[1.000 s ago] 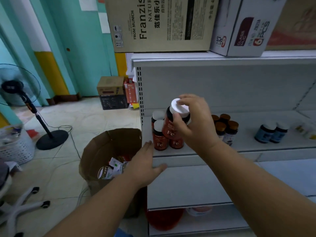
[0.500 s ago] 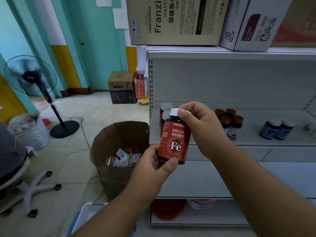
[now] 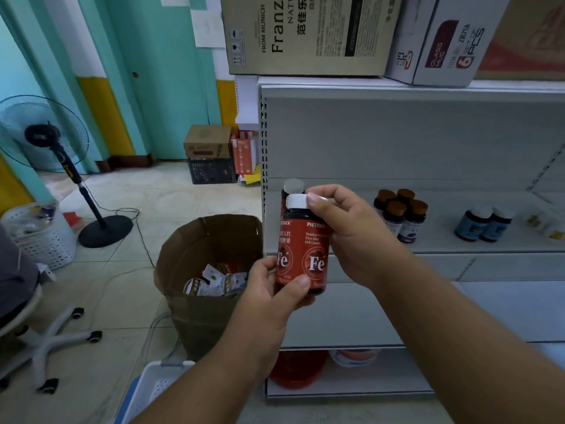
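Bottle: dark round plastic bottle with a red "Fe" label [image 3: 305, 255], held upright in the air before the left end of the grey metal shelf [image 3: 458, 249]
Left hand: left hand [image 3: 275, 289] grips the bottle's lower part, thumb across the label, fingers curled behind it and hidden
Right hand: right hand [image 3: 351, 234] pinches the white screw cap [image 3: 296, 201], covering its right side
Hidden: grey-capped bottle [image 3: 293, 186] behind shows only its top; the small label print is unreadable
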Motion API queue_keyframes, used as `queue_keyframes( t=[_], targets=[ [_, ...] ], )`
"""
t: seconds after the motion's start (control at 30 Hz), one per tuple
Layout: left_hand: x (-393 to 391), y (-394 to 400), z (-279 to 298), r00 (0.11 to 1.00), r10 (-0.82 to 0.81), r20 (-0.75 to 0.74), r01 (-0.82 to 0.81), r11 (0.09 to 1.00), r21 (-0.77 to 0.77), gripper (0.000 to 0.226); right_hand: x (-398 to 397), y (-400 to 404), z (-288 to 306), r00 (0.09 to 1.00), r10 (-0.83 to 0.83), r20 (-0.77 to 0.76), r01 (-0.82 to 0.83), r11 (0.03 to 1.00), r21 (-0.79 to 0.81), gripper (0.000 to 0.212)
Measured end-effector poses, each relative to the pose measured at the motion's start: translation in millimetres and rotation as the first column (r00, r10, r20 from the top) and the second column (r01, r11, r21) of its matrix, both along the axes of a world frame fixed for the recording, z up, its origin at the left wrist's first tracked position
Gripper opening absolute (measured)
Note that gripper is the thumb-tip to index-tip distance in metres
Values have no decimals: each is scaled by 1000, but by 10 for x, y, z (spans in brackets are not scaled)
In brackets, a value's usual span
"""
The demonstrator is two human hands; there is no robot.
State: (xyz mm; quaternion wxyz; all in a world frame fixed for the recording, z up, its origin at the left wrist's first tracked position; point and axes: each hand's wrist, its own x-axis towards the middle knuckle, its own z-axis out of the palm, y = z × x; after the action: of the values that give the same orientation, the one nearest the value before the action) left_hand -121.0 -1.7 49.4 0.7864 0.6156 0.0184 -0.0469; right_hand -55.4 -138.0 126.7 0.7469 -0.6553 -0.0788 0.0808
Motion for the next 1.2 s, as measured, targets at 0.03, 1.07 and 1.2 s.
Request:
queue_keyframes(
  t=[0.03, 1.07, 1.2],
  targets=[
    [-7, 13, 11, 1000, -4, -6, 3, 998, -55, 79, -4, 12, -4, 999, 24, -36, -23, 1000, 16, 31],
    [-79, 299, -10, 999, -44, -19, 38, 964, -263, 68, 18, 257, 39, 990, 135, -38, -133, 990, 43, 34],
    [-57, 326, -19, 999, -12, 37, 12, 1000, 16, 87, 26, 328, 62, 997, 72, -9, -72, 994, -86, 43]
  ],
)
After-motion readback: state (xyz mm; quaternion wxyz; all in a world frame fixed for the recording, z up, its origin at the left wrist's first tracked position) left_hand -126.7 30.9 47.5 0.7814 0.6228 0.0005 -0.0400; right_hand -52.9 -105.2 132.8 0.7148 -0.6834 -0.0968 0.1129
